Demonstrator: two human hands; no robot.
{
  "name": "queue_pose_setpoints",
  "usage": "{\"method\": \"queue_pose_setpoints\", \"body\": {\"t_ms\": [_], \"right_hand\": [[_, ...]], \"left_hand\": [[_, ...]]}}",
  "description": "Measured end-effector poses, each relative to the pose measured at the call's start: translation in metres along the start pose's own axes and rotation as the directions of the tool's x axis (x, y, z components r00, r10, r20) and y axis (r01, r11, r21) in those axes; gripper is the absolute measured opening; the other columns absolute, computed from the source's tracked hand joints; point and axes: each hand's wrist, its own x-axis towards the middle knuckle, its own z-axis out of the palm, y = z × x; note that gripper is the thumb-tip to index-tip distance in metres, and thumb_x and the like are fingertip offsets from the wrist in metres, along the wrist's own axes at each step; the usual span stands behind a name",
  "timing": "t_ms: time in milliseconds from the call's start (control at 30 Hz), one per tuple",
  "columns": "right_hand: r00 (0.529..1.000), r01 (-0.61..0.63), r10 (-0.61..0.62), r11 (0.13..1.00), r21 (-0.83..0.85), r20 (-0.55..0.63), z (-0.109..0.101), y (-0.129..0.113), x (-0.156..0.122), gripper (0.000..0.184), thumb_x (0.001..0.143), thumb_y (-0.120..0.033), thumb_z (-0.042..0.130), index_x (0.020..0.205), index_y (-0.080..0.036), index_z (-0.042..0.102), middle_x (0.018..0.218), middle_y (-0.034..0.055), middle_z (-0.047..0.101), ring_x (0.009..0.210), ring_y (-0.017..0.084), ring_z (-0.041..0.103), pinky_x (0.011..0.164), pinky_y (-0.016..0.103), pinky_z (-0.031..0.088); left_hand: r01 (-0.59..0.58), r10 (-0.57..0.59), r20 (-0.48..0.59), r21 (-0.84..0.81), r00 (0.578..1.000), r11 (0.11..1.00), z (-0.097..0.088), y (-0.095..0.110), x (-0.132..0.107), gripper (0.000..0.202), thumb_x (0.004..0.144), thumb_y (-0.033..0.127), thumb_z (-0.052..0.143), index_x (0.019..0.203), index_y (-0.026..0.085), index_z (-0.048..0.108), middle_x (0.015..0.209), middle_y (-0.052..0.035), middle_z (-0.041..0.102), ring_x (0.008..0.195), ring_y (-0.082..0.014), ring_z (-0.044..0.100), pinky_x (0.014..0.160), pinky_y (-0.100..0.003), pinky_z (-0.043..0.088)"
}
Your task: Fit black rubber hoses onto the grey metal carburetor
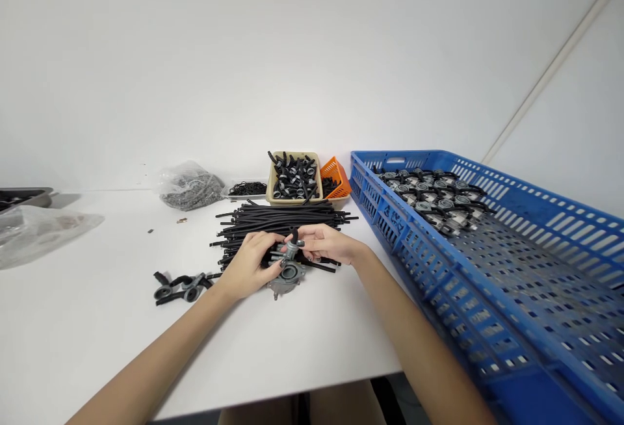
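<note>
A grey metal carburetor (288, 274) is between my hands, low over the white table, its round opening facing me. My left hand (251, 261) is closed around its left side, thumb in front. At the top of the body, the fingers of my right hand (322, 243) pinch a small metal cap with a black rubber piece (294, 238) standing up from it. Its exact seating is hidden by the fingers. Just behind both hands lies a pile of black rubber hoses (273, 218). Left of my left forearm rest several grey caps with black elbows (181, 288).
A large blue crate (419, 243) on the right holds rows of finished-looking carburetors (433, 194). Along the wall stand a cream bin (273, 202) of black-and-metal parts, an orange basket (342, 184), a tray of black rings (247, 189) and a plastic bag of small parts (191, 188).
</note>
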Motion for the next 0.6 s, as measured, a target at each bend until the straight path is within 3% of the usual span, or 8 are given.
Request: {"method": "queue_pose_setpoints", "body": {"t_ms": [267, 467, 600], "right_hand": [[0.999, 0.002, -0.001, 1.000, 0.018, -0.047, -0.002, 0.004, 0.001, 0.034, 0.069, -0.032, 0.080, 0.090, -0.017, 0.057, 0.071, -0.0032, 0.059, 0.053, 0.005, 0.047, 0.046, 0.016, 0.034], [0.996, 0.049, -0.052, 0.997, -0.051, -0.065, 0.005, 0.006, 0.007, 0.045, 0.072, -0.037, 0.078, 0.109, -0.018, 0.062, 0.087, 0.0015, 0.063, 0.061, 0.006, 0.048, 0.048, 0.016, 0.033], [0.988, 0.112, -0.122, 0.989, -0.099, -0.098, 0.012, 0.009, 0.012, 0.044, 0.070, -0.040, 0.079, 0.106, -0.018, 0.067, 0.086, 0.0016, 0.061, 0.067, 0.009, 0.050, 0.051, 0.018, 0.035]], "left_hand": [[0.003, -0.003, 0.003, 0.012, 1.000, 1.000, -0.002, 0.002, -0.001, 0.028, 0.084, 0.028, 0.046, 0.108, 0.020, 0.058, 0.106, -0.0063, 0.068, 0.101, -0.0249, 0.059, 0.093, -0.041, 0.038], [-0.006, 0.006, -0.016, -0.006, 1.000, 1.000, 0.000, -0.001, 0.000, 0.027, 0.085, 0.031, 0.047, 0.106, 0.019, 0.058, 0.108, -0.0075, 0.068, 0.101, -0.0259, 0.059, 0.093, -0.042, 0.039], [-0.004, 0.004, -0.034, -0.009, 0.999, 1.000, 0.002, -0.002, 0.000, 0.026, 0.085, 0.034, 0.046, 0.101, 0.018, 0.060, 0.099, -0.0079, 0.067, 0.095, -0.0255, 0.060, 0.091, -0.041, 0.041]]}}
